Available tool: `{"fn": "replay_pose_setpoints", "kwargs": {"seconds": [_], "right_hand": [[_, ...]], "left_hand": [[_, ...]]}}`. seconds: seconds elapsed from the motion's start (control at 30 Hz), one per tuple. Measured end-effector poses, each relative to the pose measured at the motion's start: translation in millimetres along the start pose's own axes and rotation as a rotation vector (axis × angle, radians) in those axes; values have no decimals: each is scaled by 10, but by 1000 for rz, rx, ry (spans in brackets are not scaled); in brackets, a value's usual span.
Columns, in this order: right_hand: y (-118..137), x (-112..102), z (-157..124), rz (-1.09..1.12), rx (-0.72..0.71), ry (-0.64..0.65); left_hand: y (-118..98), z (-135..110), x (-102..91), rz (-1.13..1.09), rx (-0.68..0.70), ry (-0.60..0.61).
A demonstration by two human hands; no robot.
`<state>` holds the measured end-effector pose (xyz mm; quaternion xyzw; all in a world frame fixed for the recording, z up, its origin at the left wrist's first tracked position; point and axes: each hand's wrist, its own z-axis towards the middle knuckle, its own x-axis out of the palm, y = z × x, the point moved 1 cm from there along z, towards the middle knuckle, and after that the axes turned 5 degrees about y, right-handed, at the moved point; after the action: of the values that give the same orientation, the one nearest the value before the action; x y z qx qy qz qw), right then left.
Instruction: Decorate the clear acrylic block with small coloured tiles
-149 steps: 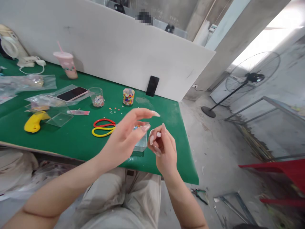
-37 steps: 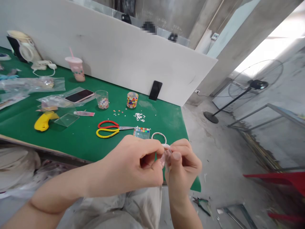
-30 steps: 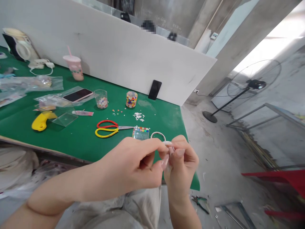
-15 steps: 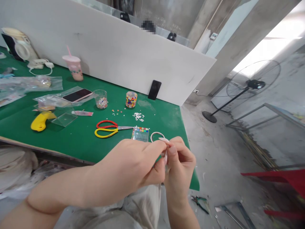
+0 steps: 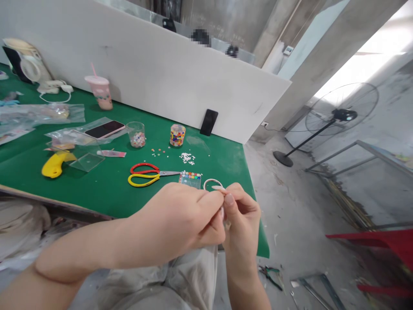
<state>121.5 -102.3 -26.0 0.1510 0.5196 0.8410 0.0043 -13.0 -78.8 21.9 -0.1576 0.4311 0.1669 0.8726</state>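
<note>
My left hand [image 5: 196,215] is closed and meets my right hand [image 5: 241,211], fingertips pressed together above the near edge of the green table. Both pinch at one spot; whatever is between the fingers is too small and covered to name. Just beyond them lies a pale ring [image 5: 209,181], partly behind the fingers. To its left is a clear square plate [image 5: 191,182] edged with small coloured tiles, its near part hidden by my left hand. Scissors [image 5: 145,174] with one red and one yellow handle point their blades at the plate.
White bits [image 5: 187,158] lie scattered behind the plate. Further back stand a mosaic-covered glass [image 5: 177,135], a clear cup of beads [image 5: 137,135] and a black phone [image 5: 209,122] against the white partition. A yellow tool [image 5: 53,165] lies left. Pliers [image 5: 271,276] are on the floor.
Both hands have shifted very slightly, the right one a little left and the left one's knuckles a little up. They stay pinched together. The things on the table have not moved.
</note>
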Motion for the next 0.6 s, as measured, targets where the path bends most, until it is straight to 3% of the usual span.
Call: {"fn": "replay_pose_setpoints", "kwargs": {"seconds": [0.17,0.6], "right_hand": [[30,32,-11,40,24,-6],[46,23,16,38,69,-18]], "left_hand": [[-3,-13,11,-20,-30,-44],[-44,13,-37,-5,-88,20]]}}
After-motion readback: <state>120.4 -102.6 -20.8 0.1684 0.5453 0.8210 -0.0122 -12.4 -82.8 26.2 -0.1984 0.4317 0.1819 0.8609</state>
